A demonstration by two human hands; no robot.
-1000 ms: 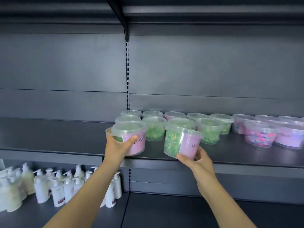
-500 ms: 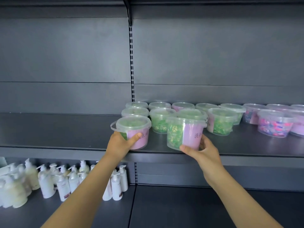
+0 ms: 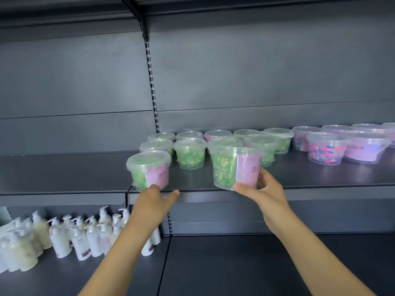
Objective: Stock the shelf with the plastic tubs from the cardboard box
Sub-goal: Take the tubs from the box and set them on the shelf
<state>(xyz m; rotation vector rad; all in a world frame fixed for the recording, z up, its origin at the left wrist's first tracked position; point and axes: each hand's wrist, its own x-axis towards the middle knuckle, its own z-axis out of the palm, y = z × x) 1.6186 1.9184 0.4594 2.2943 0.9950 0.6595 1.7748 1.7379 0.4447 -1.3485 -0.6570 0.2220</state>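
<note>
The left-hand clear plastic tub with green contents and a pink label is now set down at the front edge of the dark metal shelf, where a second ago it was held clear of the surface. The left hand is seen just below it with fingers loosened; whether the fingertips touch the base cannot be told. The right hand is clamped around the lower wall of a second clear tub of the same kind, which a second ago was tilted over the edge and is now upright at the shelf front, apparently resting. Placement of this pair is judged nearly done. Rows of lidded tubs stand behind. The cardboard box is not in view.
</note>
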